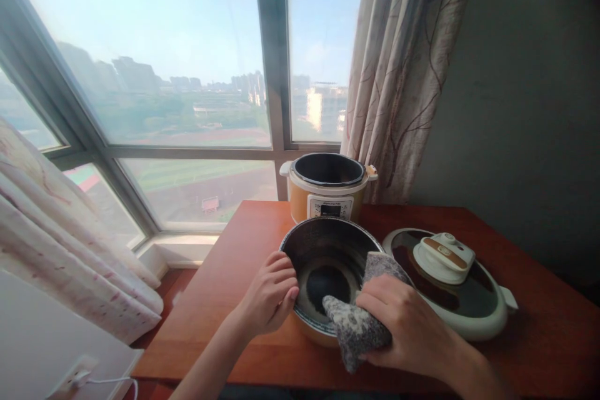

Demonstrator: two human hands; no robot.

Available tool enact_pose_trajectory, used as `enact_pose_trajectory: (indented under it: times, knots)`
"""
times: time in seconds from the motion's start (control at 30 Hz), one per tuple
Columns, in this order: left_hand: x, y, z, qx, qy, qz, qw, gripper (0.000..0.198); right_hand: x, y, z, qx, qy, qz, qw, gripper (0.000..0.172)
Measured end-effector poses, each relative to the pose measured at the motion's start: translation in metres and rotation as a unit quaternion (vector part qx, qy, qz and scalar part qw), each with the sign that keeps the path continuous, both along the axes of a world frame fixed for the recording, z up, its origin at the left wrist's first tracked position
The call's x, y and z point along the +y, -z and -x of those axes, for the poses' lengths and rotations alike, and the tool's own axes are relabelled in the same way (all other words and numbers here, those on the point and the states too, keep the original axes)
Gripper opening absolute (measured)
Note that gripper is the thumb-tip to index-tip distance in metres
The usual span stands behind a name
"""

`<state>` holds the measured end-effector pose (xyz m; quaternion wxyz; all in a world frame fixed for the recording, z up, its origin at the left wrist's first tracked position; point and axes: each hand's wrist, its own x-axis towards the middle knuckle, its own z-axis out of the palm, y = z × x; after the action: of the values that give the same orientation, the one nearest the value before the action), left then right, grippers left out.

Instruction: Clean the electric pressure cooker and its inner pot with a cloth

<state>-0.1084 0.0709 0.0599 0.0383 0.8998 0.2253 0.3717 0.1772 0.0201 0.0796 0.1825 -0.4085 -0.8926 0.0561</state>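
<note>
A dark-lined inner pot (328,244) stands tilted toward me on the wooden table, its inside facing up at me. My left hand (272,294) is closed on the pot's left rim, fingers over the edge. A grey, mottled cloth (359,328) is bunched in my right hand (398,322) at the pot's front right rim, part of it hanging over the edge. Behind the pot sits the yellow-and-white pressure cooker body (300,197), its top uncovered. To the right lies the cooker's lid (482,322), with a white and brown handle on top.
The reddish-brown table (210,306) stands against a large window (187,75). A patterned curtain (407,62) hangs behind the cooker, and another curtain (60,250) hangs at the left. A white cord (110,380) runs from a wall socket at the lower left.
</note>
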Motion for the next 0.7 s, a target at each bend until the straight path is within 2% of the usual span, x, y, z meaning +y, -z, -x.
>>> enact_pose_trajectory:
  times: [0.13,0.27,0.47,0.6,0.7]
  knots:
    - [-0.037,-0.013,-0.019,0.091,-0.048,-0.015,0.995,0.016,-0.010,0.004,0.018,0.042,0.041,-0.040,0.997,0.031]
    - [-0.060,-0.007,-0.036,0.073,-0.087,0.026,0.993,0.014,-0.022,0.017,0.039,0.089,0.094,-0.103,0.986,0.030]
    - [-0.053,0.009,-0.037,-0.017,-0.078,0.051,0.996,0.016,-0.035,0.030,0.052,0.105,0.098,-0.165,0.976,0.024]
    - [-0.043,0.016,-0.037,-0.085,-0.063,0.030,0.994,0.028,-0.032,0.024,0.039,0.086,0.046,-0.164,0.982,0.025]
    - [-0.037,0.017,-0.036,-0.103,-0.057,0.023,0.993,0.035,-0.025,0.014,0.022,0.033,0.005,-0.118,0.992,0.030]
